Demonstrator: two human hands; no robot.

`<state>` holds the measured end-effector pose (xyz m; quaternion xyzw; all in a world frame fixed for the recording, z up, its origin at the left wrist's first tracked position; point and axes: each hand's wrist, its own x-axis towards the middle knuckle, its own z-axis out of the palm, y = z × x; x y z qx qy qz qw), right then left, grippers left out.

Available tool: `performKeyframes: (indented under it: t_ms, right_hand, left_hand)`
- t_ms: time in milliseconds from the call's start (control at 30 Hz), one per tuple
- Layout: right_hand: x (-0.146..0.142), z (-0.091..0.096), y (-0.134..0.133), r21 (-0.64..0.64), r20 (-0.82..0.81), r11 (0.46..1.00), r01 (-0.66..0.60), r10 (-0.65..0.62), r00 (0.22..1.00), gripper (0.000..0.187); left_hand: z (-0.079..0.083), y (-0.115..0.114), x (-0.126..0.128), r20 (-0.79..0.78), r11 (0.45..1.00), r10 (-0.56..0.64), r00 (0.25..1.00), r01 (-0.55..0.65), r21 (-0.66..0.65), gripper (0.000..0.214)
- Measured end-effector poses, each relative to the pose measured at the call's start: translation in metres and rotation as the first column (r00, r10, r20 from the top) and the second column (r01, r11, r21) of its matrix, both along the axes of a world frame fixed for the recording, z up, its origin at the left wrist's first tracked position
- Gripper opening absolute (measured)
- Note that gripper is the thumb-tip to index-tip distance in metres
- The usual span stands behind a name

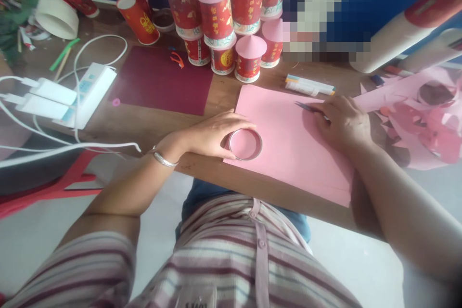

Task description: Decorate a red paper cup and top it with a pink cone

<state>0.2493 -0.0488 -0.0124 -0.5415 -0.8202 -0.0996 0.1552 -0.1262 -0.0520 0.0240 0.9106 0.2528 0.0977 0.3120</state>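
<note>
A sheet of pink paper (288, 154) lies on the wooden table, reaching its front edge. Near the sheet's left edge a round ring (261, 145) with a thin rim lies flat, pink showing through its middle. The thumb and fingers of my left hand (212, 135) curve around the ring's left side and hold it against the paper. My right hand (344, 122) rests on the sheet's right part, its fingers closed on a slim dark pointed tool (305, 106). The tool's tip points left; the grip hides most of it, so its exact kind is unclear.
Red paper lanterns with pink cone tops (216, 9) stand stacked at the back. Pink paper scraps (429, 120) heap up on the right. A maroon sheet (162, 79), a white power strip (88, 94) with cables, and several pens (310, 85) lie around.
</note>
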Motion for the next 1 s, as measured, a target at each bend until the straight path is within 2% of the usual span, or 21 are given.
performKeyframes:
  t_ms: [133, 200, 267, 333, 400, 433, 500, 667, 733, 800, 900, 1000]
  right_hand:
    - [0.000, 0.001, -0.001, -0.053, -0.035, 0.999, -0.002, 0.000, 0.999, 0.034]
    - [0.000, 0.002, -0.001, -0.046, -0.024, 0.999, 0.006, -0.007, 1.000, 0.034]
    - [0.000, 0.002, -0.001, -0.021, 0.018, 1.000, 0.019, -0.018, 1.000, 0.034]
    - [0.000, 0.002, -0.001, 0.001, 0.057, 1.000, 0.025, -0.025, 0.998, 0.033]
    - [0.000, 0.001, -0.001, 0.022, 0.080, 0.999, 0.024, -0.026, 0.996, 0.033]
    - [0.000, 0.000, -0.001, 0.035, 0.088, 0.999, 0.020, -0.023, 0.996, 0.033]
    - [0.002, 0.000, 0.000, 0.061, 0.100, 0.998, 0.005, -0.011, 0.995, 0.032]
    - [-0.002, 0.008, -0.004, 0.074, 0.157, 0.997, 0.001, -0.012, 0.987, 0.030]
    - [-0.014, 0.017, -0.011, 0.074, 0.111, 0.996, -0.058, 0.050, 0.993, 0.032]
    - [-0.032, 0.029, -0.021, 0.034, -0.036, 0.982, -0.185, 0.186, 0.982, 0.035]
    - [-0.064, 0.042, -0.033, -0.060, -0.235, 0.891, -0.451, 0.426, 0.874, 0.057]
    - [-0.088, 0.043, -0.037, -0.206, -0.307, 0.811, -0.548, 0.478, 0.823, 0.075]
  left_hand:
    - [0.005, -0.006, -0.008, 0.004, 0.998, 0.007, 1.000, -0.007, 0.065, 0.093]
    - [0.010, -0.014, -0.015, -0.001, 0.993, 0.032, 0.999, -0.032, 0.109, 0.091]
    - [0.015, -0.026, -0.020, 0.010, 0.981, 0.104, 0.994, -0.105, 0.166, 0.083]
    - [0.017, -0.043, -0.024, 0.044, 0.937, 0.242, 0.969, -0.246, 0.248, 0.068]
    - [0.015, -0.060, -0.024, 0.117, 0.852, 0.360, 0.925, -0.378, 0.363, 0.048]
    - [0.013, -0.068, -0.023, 0.164, 0.812, 0.369, 0.915, -0.403, 0.422, 0.039]
    - [0.007, -0.080, -0.023, 0.222, 0.770, 0.329, 0.918, -0.397, 0.499, 0.025]
    - [-0.007, -0.089, -0.030, 0.252, 0.691, 0.414, 0.875, -0.482, 0.538, 0.016]
    - [-0.011, -0.091, -0.032, 0.270, 0.683, 0.420, 0.866, -0.498, 0.535, 0.015]
    - [-0.015, -0.095, -0.031, 0.302, 0.686, 0.401, 0.865, -0.502, 0.526, 0.016]
    - [-0.022, -0.104, -0.026, 0.322, 0.689, 0.353, 0.879, -0.477, 0.546, 0.022]
    - [-0.028, -0.110, -0.020, 0.291, 0.675, 0.356, 0.888, -0.460, 0.576, 0.023]
